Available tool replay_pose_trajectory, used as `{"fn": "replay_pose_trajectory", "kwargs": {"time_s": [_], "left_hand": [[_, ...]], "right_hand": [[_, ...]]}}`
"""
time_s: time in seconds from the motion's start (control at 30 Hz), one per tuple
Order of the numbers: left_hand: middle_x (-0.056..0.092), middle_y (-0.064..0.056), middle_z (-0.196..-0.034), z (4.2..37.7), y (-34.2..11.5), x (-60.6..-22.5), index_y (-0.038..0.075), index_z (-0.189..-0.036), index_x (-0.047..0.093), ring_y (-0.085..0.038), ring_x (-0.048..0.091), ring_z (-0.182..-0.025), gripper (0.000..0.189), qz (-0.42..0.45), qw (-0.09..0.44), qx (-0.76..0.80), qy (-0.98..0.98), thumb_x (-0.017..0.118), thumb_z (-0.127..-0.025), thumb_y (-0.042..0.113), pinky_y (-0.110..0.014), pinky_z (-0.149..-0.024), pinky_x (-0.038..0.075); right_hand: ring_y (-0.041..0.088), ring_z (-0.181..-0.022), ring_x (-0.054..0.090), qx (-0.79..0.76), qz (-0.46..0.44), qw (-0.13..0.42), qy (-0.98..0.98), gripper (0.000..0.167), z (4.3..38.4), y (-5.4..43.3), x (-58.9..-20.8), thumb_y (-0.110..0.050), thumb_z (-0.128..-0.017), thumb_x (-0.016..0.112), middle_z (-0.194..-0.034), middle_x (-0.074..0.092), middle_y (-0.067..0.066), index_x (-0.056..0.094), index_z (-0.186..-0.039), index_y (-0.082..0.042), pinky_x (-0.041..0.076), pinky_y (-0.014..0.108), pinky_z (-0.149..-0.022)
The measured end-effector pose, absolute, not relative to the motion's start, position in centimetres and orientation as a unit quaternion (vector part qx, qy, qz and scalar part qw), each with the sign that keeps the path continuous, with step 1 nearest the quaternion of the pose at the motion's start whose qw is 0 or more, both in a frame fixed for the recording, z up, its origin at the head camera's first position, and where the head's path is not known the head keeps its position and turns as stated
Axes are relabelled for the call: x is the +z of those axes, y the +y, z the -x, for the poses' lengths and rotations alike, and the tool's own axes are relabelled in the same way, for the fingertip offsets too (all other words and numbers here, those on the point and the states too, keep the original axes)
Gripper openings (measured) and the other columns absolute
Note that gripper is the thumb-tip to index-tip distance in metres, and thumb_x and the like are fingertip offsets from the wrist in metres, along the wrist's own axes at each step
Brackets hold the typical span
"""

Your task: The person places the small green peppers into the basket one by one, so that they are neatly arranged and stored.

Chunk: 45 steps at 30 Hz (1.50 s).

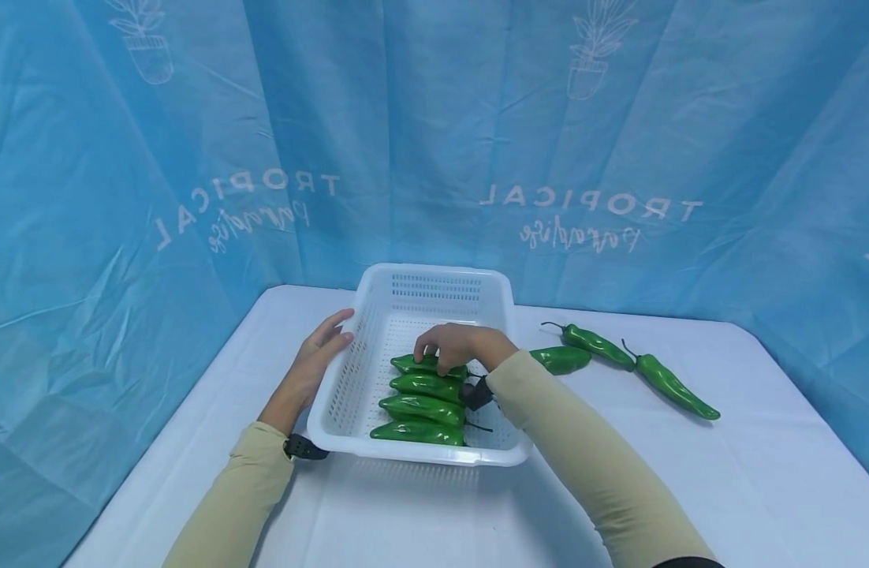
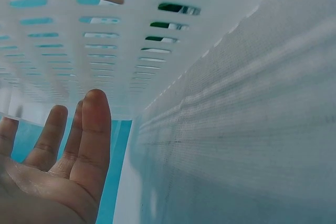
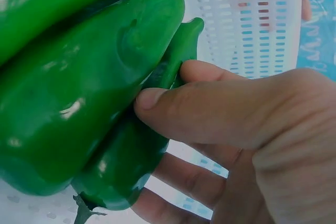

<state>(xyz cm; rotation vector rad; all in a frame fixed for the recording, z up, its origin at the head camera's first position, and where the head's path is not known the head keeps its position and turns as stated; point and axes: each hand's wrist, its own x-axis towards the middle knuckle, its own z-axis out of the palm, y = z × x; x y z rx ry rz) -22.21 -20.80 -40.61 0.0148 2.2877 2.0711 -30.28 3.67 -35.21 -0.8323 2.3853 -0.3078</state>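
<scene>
A white perforated plastic basket (image 1: pixel 423 454) holds several glossy green peppers (image 1: pixel 420 408) lying side by side in a row. My right hand (image 1: pixel 464 344) reaches in over the basket's right wall and grips the farthest green pepper (image 1: pixel 406 364) of the row. In the right wrist view the thumb lies on one side of that pepper (image 3: pixel 113 169) and the fingers curl round the other, beside its neighbour (image 3: pixel 79 98). My left hand (image 1: pixel 317 356) is at the basket's left wall, its fingers extended up along the outside; the left wrist view shows them (image 2: pixel 79 150) nearly straight.
Right of the basket, three more green peppers lie on the white-covered table (image 1: pixel 761 442): one (image 1: pixel 561 360) close to the basket wall, one (image 1: pixel 598 345) behind it, one (image 1: pixel 676 386) farther right. A blue printed curtain (image 1: pixel 434 142) hangs along the table's back and sides.
</scene>
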Motion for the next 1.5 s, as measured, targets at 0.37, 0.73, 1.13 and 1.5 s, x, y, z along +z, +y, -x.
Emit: {"fn": "replay_pose_trajectory", "kwargs": {"time_s": [0.37, 0.73, 1.13, 1.5], "left_hand": [[0.037, -0.012, -0.155, 22.2, -20.3, -40.7, 0.031, -0.155, 0.028, -0.045, 0.049, -0.134, 0.059, -0.008, 0.027, 0.671, 0.741, 0.051, -0.102, 0.040, -0.057, -0.099, 0.053], [0.037, -0.013, -0.154, 22.2, -20.4, -40.6, 0.031, -0.155, 0.028, -0.044, 0.050, -0.133, 0.060, 0.002, 0.027, 0.663, 0.748, 0.052, -0.101, 0.042, -0.055, -0.098, 0.055], [0.034, -0.011, -0.158, 21.7, -20.8, -40.4, 0.031, -0.156, 0.025, -0.043, 0.048, -0.134, 0.063, 0.002, 0.030, 0.660, 0.751, 0.051, -0.101, 0.045, -0.053, -0.099, 0.054], [0.036, -0.011, -0.155, 22.0, -20.5, -40.4, 0.032, -0.155, 0.027, -0.042, 0.050, -0.133, 0.060, -0.006, 0.026, 0.668, 0.744, 0.050, -0.102, 0.043, -0.052, -0.098, 0.055]], "right_hand": [[0.024, -0.126, 0.055, -0.107, 0.317, 0.289, 0.897, 0.043, 30.1, 4.3, -35.1, 0.004, -0.088, 0.063, -0.140, 0.058, 0.010, 0.065, -0.121, -0.024, 0.051, 0.040, -0.103], [0.032, -0.141, 0.044, -0.101, 0.362, 0.263, 0.888, 0.042, 29.1, 5.7, -33.0, -0.007, -0.093, 0.061, -0.149, 0.050, 0.012, 0.060, -0.133, -0.020, 0.045, 0.047, -0.110], [0.031, -0.135, 0.052, -0.142, 0.410, 0.155, 0.887, 0.038, 26.6, 10.7, -29.1, -0.011, -0.098, 0.059, -0.145, 0.055, 0.008, 0.058, -0.136, -0.012, 0.047, 0.046, -0.111], [0.035, -0.130, 0.053, -0.204, 0.317, 0.105, 0.920, 0.046, 24.5, 18.3, -27.5, -0.017, -0.098, 0.060, -0.145, 0.054, 0.011, 0.051, -0.143, -0.012, 0.050, 0.057, -0.103]]}}
